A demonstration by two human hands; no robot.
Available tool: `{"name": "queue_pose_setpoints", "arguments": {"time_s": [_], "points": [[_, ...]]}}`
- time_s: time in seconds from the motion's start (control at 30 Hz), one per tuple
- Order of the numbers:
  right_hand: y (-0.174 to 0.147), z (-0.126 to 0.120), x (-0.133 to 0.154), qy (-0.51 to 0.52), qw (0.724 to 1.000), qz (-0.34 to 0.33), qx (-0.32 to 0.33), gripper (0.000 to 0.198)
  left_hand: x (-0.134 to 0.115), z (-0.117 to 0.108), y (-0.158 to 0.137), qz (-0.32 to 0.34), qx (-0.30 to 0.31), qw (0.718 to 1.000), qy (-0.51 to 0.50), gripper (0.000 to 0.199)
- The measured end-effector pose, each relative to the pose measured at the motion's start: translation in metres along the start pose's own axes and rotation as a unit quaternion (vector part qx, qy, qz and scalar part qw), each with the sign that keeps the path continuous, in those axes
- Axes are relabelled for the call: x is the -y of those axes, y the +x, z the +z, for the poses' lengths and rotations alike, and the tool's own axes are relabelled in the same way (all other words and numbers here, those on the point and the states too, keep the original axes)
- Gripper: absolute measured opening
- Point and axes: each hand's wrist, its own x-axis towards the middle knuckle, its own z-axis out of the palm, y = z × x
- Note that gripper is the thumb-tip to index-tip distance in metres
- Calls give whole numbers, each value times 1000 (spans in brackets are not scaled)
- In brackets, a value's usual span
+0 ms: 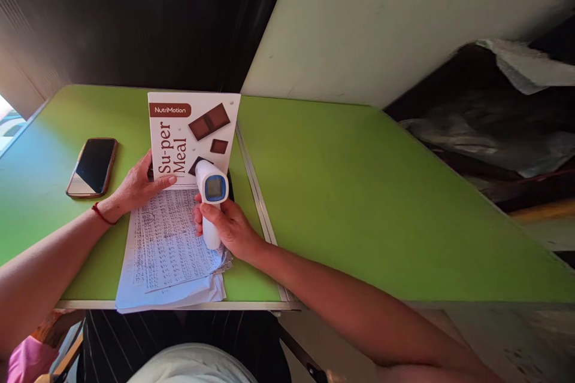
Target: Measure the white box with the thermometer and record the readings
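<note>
My left hand holds the lower left side of a white box printed "NutriMotion Su-per Meal" with pictures of chocolate pieces. The thumb lies across its front, while the other fingers are mostly hidden behind it. In my right hand is a white infrared thermometer, gripped by its handle. Its blue-framed screen faces me, and its head overlaps the lower right part of the box. The screen's reading is too small to make out. Below both hands lies a stack of handwritten papers, partly covered by the box and thermometer.
A smartphone in a brownish case lies left of my left hand on the green table. A metal seam crosses the tabletop right of the papers. Behind stand a dark panel and a pale wall; dark covered items are at the far right.
</note>
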Motion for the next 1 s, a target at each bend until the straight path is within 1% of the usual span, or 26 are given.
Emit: {"name": "queue_pose_setpoints", "arguments": {"time_s": [0.2,0.3,0.43,0.67,0.87,1.0], "points": [[1,-1,-3,-1,1000,-11,10,53,0,0,0,2,-1,1000,2,63],[1,-2,-3,3,1000,-7,13,55,-2,-1,0,-6,5,1000,9,66],[2,-1,-4,10,1000,-6,17,58,-4,-1,0,-1,7,1000,4,66],[1,-3,-5,8,1000,-1,22,56,-2,-1,0,-1,6,1000,15,69],[1,-2,-4,5,1000,-12,17,55,-3,-1,0,-3,11,1000,3,70],[1,-3,-7,1,1000,-7,14,54,-4,-1,0,0,13,1000,-2,71]]}}
